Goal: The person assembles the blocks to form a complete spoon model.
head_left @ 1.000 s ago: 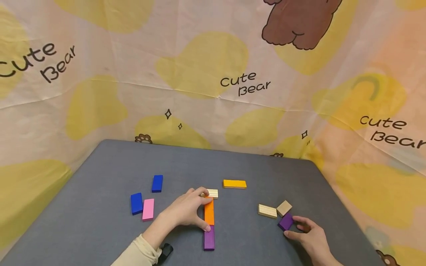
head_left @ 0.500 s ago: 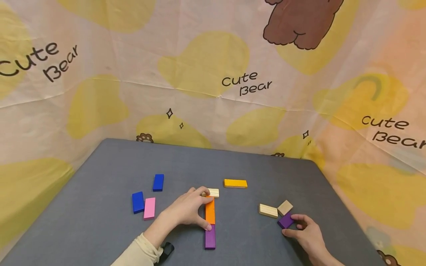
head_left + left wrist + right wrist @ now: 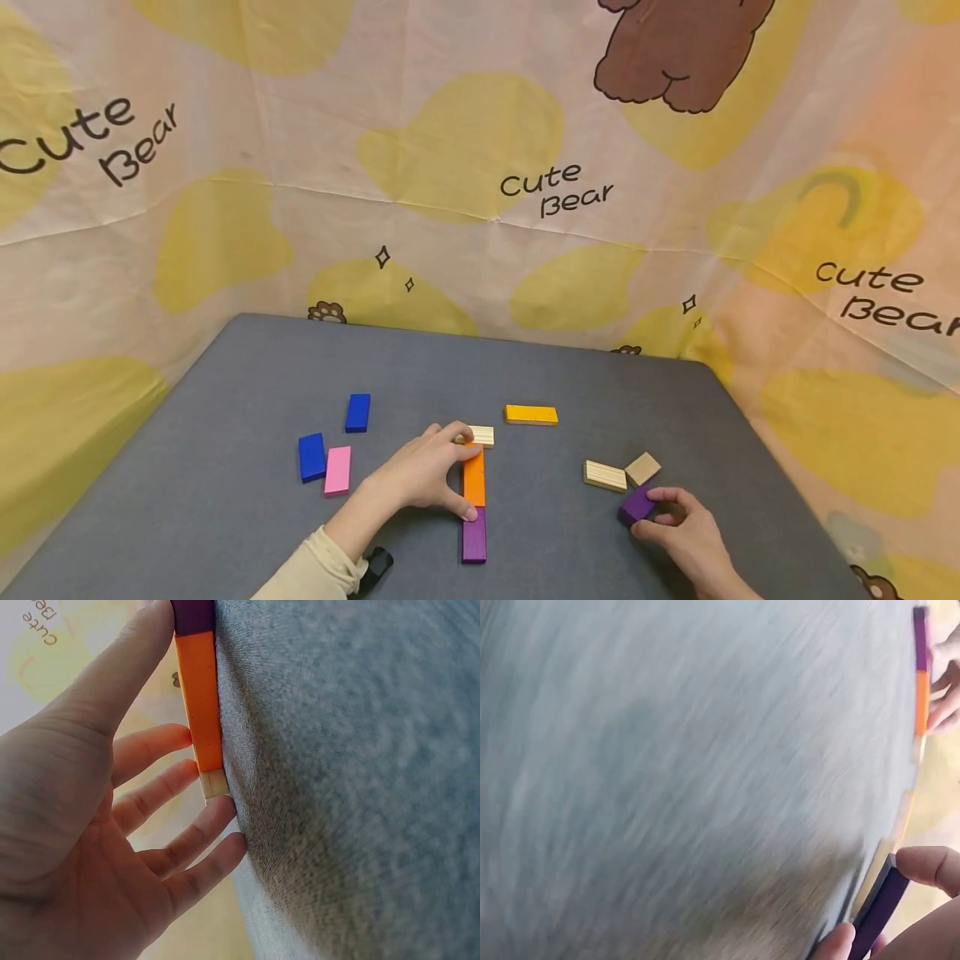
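Note:
In the head view, an orange block (image 3: 474, 485) and a purple block (image 3: 474, 540) lie end to end, with a pale wooden block (image 3: 483, 436) across the far end. My left hand (image 3: 416, 473) rests along this row, thumb at the orange-purple joint and fingers near the wooden block. In the left wrist view its fairly straight fingers touch the side of the orange block (image 3: 200, 705). Over on the right, my right hand (image 3: 690, 527) pinches a second purple block (image 3: 635, 506) between thumb and fingers. The right wrist view shows this purple block (image 3: 883, 911) tilted, its lower end cut off.
Two wooden blocks, one (image 3: 604, 475) flat and one (image 3: 642, 469) angled, lie just beyond the right hand. A yellow block (image 3: 531, 415) is farther back. Two blue blocks (image 3: 312, 457) and a pink block (image 3: 337, 472) lie left on the grey table (image 3: 262, 375). Printed cloth (image 3: 450, 275) hangs behind.
My right hand has taken the purple block into a pinch and drawn it slightly left, off the angled wooden block. The left hand has stayed in place on the row.

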Available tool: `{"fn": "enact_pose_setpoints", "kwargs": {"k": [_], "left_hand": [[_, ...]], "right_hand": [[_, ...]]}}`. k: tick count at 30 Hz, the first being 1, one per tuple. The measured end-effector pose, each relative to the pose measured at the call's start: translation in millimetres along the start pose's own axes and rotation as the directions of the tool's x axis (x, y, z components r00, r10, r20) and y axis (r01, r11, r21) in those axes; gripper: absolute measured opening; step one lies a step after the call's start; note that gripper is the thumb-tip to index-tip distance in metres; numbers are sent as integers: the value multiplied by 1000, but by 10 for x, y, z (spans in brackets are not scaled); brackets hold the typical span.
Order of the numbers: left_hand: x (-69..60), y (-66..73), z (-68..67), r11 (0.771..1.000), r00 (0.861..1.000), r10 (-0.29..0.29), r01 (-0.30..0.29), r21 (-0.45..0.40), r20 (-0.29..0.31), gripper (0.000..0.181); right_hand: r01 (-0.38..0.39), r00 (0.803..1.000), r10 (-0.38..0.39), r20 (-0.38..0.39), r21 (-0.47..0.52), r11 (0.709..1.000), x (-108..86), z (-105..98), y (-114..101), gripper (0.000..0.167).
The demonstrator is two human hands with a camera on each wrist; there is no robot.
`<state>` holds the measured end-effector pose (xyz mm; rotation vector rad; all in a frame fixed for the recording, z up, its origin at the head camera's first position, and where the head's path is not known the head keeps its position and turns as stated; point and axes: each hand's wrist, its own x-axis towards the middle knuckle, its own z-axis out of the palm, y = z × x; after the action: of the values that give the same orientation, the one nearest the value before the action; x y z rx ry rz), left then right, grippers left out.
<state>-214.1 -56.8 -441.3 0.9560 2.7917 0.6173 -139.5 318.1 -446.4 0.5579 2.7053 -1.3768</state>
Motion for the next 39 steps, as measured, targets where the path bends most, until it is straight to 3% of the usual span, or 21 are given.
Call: {"fn": "enact_pose_setpoints", "kwargs": {"k": [5, 8, 12, 16, 21, 28, 30, 35, 37, 39], "left_hand": [[-8, -12, 5, 1000, 1000, 3, -3, 6, -8, 88], [-14, -17, 1, 1000, 1000, 1, -1, 11, -9, 88], [-19, -18, -4, 1000, 1000, 2, -2, 12, -7, 88], [-24, -26, -5, 1000, 1000, 4, -4, 17, -12, 88], [-29, -34, -18, 1000, 999, 16, -15, 26, -30, 88], [-18, -22, -20, 1000, 1000, 10, -10, 24, -19, 89], [-14, -19, -17, 1000, 1000, 9, -8, 26, -19, 89], [-2, -14, 8, 1000, 1000, 17, -17, 24, -22, 89], [-2, -16, 20, 1000, 1000, 17, -17, 21, -19, 89], [-7, -11, 24, 1000, 1000, 11, -11, 20, -11, 89]], "right_hand": [[-5, 998, 5, 57, 7, 1000, -114, 123, -117, 61], [35, 994, -38, 104, 33, 999, -189, 234, -179, 57], [99, 965, -123, 233, 112, 989, -299, 364, -256, 54], [143, 899, -216, 381, 211, 967, -386, 486, -365, 52], [187, 816, -306, 491, 277, 943, -425, 653, -500, 48], [160, 755, -313, 576, 302, 940, -487, 810, -575, 44], [160, 729, -325, 602, 312, 937, -495, 846, -571, 43], [222, 598, -406, 691, 343, 913, -301, 1015, -301, 38], [253, 569, -409, 713, 322, 912, -184, 1125, -119, 38], [277, 568, -401, 719, 292, 916, -112, 1218, 13, 37]]}}
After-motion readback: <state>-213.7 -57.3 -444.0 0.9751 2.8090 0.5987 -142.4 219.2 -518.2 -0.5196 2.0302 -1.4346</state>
